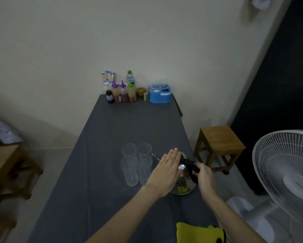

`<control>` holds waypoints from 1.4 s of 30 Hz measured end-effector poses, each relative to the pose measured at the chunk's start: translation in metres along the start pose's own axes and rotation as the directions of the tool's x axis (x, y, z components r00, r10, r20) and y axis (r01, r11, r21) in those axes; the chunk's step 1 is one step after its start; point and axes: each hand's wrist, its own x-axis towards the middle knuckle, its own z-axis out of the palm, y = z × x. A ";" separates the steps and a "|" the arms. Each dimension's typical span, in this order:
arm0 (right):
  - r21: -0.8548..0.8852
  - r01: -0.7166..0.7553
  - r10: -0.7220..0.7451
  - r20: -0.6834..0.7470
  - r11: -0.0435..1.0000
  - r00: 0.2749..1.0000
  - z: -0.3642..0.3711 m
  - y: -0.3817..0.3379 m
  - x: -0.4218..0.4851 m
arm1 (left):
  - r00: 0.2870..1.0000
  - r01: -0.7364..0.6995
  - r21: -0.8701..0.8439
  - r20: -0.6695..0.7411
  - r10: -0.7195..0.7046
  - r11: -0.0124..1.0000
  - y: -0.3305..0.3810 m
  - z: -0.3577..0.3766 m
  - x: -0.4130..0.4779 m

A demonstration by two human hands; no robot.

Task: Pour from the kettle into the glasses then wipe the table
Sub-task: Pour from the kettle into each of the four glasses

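Observation:
A shiny metal kettle (184, 185) with a black handle stands on the dark grey tablecloth (112, 130), near the right edge. My right hand (202, 176) grips the black handle. My left hand (166, 171) lies flat with fingers straight on the kettle's lid and hides most of it. Two tall clear glasses (129, 165) (145, 162) stand upright side by side just left of the kettle; whether they hold liquid I cannot tell. A yellow cloth (198, 233) lies at the table's near edge.
Sauce bottles (123, 92), a water bottle (130, 78), a small jar and a blue box (160, 94) stand at the far end by the wall. A wooden stool (219, 146) and a white fan (287, 171) are to the right; another stool (8, 171) is left.

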 end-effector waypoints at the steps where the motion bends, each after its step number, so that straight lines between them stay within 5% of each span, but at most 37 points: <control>1: -0.006 0.002 -0.002 -0.004 1.000 1.000 0.001 -0.002 -0.002 | 1.000 0.006 -0.001 0.007 -0.006 1.000 -0.001 0.000 -0.002; 27: -0.440 0.175 -0.176 0.037 0.881 0.984 0.008 -0.045 -0.017 | 0.995 0.100 -0.299 0.046 -0.091 0.949 -0.005 -0.018 -0.014; 42: -0.419 0.125 -0.138 -0.001 0.900 0.990 0.011 -0.040 -0.024 | 0.993 0.100 -0.283 0.083 -0.079 0.954 -0.006 -0.021 -0.018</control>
